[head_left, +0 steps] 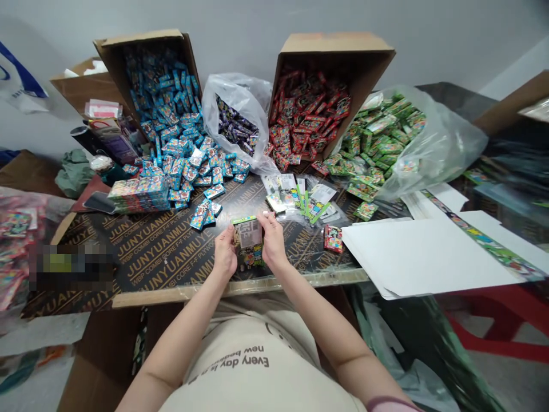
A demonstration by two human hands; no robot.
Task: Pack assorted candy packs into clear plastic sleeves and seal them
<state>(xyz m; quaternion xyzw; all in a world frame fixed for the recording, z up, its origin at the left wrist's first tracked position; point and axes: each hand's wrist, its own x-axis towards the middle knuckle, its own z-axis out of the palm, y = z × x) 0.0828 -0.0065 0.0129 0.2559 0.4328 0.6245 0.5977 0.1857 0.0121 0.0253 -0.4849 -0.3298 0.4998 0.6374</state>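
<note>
Between my two hands is a small printed packet point(249, 237) with a green top edge and a pale label panel, held over the front of the table. My left hand point(226, 252) pinches its left side. On its upper right, my right hand point(272, 237) is closed with the fingertips at the edge. Just beyond lie several clear packets with green headers point(315, 203), loosely overlapped. To the left sit a few small blue boxes point(203, 214), and a red box point(333, 238) rests to the right.
Tipped cartons spill blue boxes point(171, 114) and red boxes point(304, 117) at the back. Plastic bags hold purple packs point(240, 129) and green packs point(386, 134). A stacked block of boxes point(140, 193) stands left. White card sheets point(429, 254) overhang the table's right front edge.
</note>
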